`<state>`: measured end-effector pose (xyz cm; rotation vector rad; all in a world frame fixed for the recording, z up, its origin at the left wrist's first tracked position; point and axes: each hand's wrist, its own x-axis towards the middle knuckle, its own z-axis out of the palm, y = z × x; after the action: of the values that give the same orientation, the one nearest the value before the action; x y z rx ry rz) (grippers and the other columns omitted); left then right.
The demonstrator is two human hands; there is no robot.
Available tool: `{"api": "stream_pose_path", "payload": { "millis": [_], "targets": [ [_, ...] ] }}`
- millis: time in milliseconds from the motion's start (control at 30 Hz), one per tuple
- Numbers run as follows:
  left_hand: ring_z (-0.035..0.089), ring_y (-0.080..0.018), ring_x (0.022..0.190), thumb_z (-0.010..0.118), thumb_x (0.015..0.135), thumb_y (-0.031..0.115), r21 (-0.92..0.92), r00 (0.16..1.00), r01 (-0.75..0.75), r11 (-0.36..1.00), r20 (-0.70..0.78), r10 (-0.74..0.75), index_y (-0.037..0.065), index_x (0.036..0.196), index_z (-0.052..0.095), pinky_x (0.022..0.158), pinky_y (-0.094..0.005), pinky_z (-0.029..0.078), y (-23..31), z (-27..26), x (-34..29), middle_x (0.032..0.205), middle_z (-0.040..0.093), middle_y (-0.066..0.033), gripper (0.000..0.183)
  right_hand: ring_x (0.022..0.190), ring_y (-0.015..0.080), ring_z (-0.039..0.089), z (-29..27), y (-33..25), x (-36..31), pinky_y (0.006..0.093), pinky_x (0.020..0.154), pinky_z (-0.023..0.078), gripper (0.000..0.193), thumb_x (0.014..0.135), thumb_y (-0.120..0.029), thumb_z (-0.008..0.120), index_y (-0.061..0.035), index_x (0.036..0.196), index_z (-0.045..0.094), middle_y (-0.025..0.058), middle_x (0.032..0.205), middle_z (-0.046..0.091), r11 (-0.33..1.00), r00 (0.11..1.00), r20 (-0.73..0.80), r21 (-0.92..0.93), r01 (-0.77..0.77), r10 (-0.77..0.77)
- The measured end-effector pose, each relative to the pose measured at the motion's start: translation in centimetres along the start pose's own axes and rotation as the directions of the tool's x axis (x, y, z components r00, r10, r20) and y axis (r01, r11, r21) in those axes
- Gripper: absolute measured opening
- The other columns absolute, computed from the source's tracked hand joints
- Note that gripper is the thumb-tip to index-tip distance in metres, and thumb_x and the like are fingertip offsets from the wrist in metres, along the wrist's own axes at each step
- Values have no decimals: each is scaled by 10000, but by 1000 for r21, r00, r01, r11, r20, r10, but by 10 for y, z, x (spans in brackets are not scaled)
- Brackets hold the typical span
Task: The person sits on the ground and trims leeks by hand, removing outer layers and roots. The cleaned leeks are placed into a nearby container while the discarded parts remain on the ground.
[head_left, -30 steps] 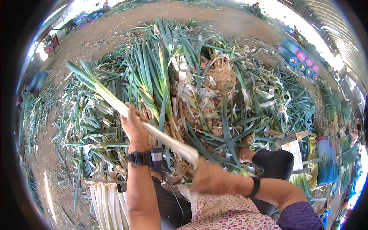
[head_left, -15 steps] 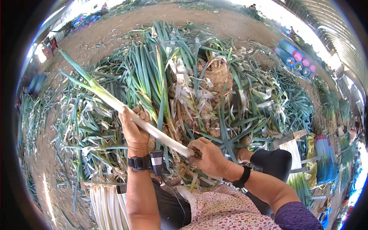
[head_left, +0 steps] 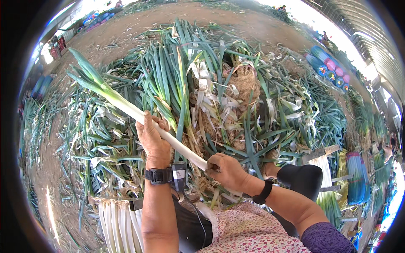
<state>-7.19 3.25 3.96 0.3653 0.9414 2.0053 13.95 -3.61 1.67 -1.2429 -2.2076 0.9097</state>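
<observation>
A long green onion (head_left: 180, 148) lies slantwise across the view, its green leaves at the upper left and its white root end at the lower right. My left hand (head_left: 153, 137) is wrapped round the middle of the white stalk. At the root end, the fingers of my right hand (head_left: 228, 170) are closed on the stalk's tip, hiding part of it. Beneath and beyond both hands spreads a heap of green onions (head_left: 162, 74) with green leaves, pale peelings and a brown mass of roots (head_left: 244, 86).
White stalks (head_left: 120, 225) stand in a rack at the lower left, beside my left forearm. More white stalks (head_left: 322, 168) sit in a rack on the right, near blue-wrapped bundles (head_left: 357, 175). Other bundles (head_left: 327, 67) lie at the far right. Bare soil (head_left: 223, 14) stretches behind the heap.
My left hand has shifted slightly right and down. The green onion's leaf end has risen a little, and my right hand stays closed at the root end.
</observation>
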Motion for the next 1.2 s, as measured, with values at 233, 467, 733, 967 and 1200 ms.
{"api": "stream_pose_path", "payload": {
  "millis": [233, 467, 733, 967, 1200],
  "targets": [
    [483, -124, 554, 591, 922, 237, 14, 1000, 1, 1000, -29, 0, 123, 963, 440, 473, -263, 437, -1, -2, 2, 709, 474, -18, 194, 800, 281, 590, 5, -2, 9, 353, 715, 476, 244, 751, -155, 715, -25, 905, 577, 128, 877, 574, 999, 999, -8, -28, -41, 41],
    [492, -142, 496, 594, 925, 220, 9, 997, 15, 1000, -70, -14, 97, 984, 413, 449, -279, 449, -4, 4, 2, 631, 478, -26, 227, 796, 300, 596, 10, 6, 10, 355, 714, 486, 222, 754, -160, 692, -34, 896, 577, 117, 891, 581, 1000, 999, -30, -16, -25, 25],
    [472, -118, 511, 633, 899, 189, 91, 976, -31, 995, -214, 50, 89, 1043, 410, 444, -248, 424, -7, 3, 10, 671, 469, -21, 284, 807, 310, 610, 8, -4, 5, 422, 709, 466, 133, 769, -145, 650, -80, 860, 578, 106, 828, 584, 854, 876, -80, -281, 437, -475],
    [479, -102, 573, 658, 882, 180, 141, 969, -44, 989, -233, 76, 81, 1115, 425, 479, -234, 423, -6, -2, 19, 741, 486, -8, 344, 776, 341, 606, -4, 26, -75, 423, 730, 468, 229, 753, -239, 665, -78, 878, 561, 137, 761, 607, 969, 915, 384, -151, 196, -125],
    [514, -136, 616, 563, 926, 328, 74, 998, 14, 997, -60, -10, 99, 1134, 427, 533, -259, 446, -10, 8, -4, 797, 511, -35, 338, 964, 342, 595, -4, 9, -2, 407, 827, 468, 396, 811, -241, 649, -46, 1143, 556, 171, 1044, 606, 996, 984, 156, -37, -77, 82]
  ]
}}
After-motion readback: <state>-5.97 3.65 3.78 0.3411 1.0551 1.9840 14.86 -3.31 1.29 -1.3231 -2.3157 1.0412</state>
